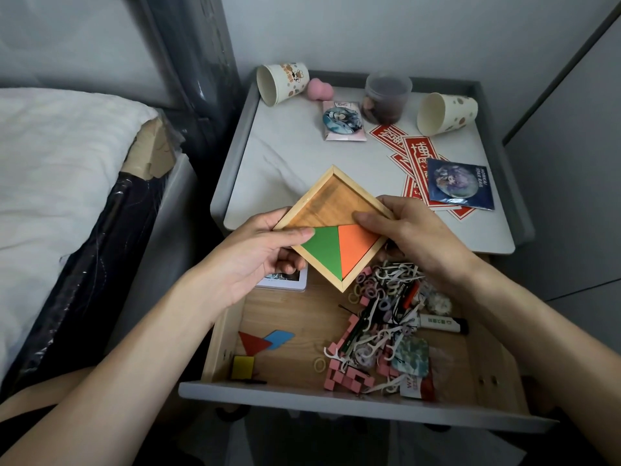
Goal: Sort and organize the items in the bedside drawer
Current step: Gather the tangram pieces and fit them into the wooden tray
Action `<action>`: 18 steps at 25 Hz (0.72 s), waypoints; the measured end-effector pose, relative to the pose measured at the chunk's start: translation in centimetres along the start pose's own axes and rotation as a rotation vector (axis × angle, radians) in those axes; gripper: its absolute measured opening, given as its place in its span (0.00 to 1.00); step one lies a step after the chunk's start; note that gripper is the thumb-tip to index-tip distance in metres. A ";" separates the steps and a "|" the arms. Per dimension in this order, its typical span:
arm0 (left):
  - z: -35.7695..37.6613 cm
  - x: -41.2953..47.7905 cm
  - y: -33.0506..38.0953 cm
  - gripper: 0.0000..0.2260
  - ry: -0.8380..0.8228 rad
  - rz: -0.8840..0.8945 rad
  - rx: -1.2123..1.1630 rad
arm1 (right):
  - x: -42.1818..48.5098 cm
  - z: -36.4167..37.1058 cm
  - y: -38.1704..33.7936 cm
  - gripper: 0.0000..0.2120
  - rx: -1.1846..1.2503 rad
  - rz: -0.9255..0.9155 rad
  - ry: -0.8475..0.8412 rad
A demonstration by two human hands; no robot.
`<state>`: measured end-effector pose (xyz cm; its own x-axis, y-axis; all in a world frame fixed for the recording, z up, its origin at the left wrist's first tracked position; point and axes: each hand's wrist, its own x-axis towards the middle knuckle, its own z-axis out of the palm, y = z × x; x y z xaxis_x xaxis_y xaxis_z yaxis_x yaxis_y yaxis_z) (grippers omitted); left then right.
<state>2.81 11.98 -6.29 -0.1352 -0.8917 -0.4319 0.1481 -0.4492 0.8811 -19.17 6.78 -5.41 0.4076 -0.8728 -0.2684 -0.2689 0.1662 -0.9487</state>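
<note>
I hold a square wooden tangram tray [331, 200] corner-up above the open drawer [295, 317]. My left hand [258, 250] grips its left edge, thumb on the green triangle [321, 252]. My right hand [413, 230] grips the right edge, thumb on the orange triangle [358, 243]. The tray's upper half is bare wood. Loose in the drawer's left front lie a red triangle [252, 343], a blue parallelogram [279, 338] and a yellow square [242, 367]. A tangle of pink blocks [346, 375], white floss picks [386, 334] and small hair ties [368, 287] fills the drawer's middle.
On the nightstand top [285, 156] lie two tipped paper cups [282, 83] [447, 113], a pink sponge [318, 89], a plastic jar [386, 97], two badge packets [342, 122] [460, 185] and red stickers [416, 153]. A bed [50, 169] is at the left. A white lighter [443, 326] lies in the drawer.
</note>
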 end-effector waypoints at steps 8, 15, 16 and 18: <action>-0.2 0.1 0.0 0.12 0.011 0.005 0.005 | 0.0 0.1 -0.1 0.07 0.030 0.005 -0.003; 0.6 0.2 -0.2 0.12 0.123 0.056 -0.145 | 0.1 0.6 -0.1 0.08 0.095 -0.024 0.108; 1.1 0.1 -0.5 0.13 0.154 0.072 -0.123 | 0.1 0.8 -0.2 0.08 0.113 -0.035 0.139; 2.1 0.0 -1.2 0.14 0.193 0.142 0.019 | 0.1 1.6 -0.1 0.08 0.117 -0.054 0.177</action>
<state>0.56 12.66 -6.88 0.0754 -0.9408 -0.3304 0.1332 -0.3189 0.9384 -17.67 7.37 -5.58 0.2559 -0.9473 -0.1928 -0.1436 0.1599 -0.9766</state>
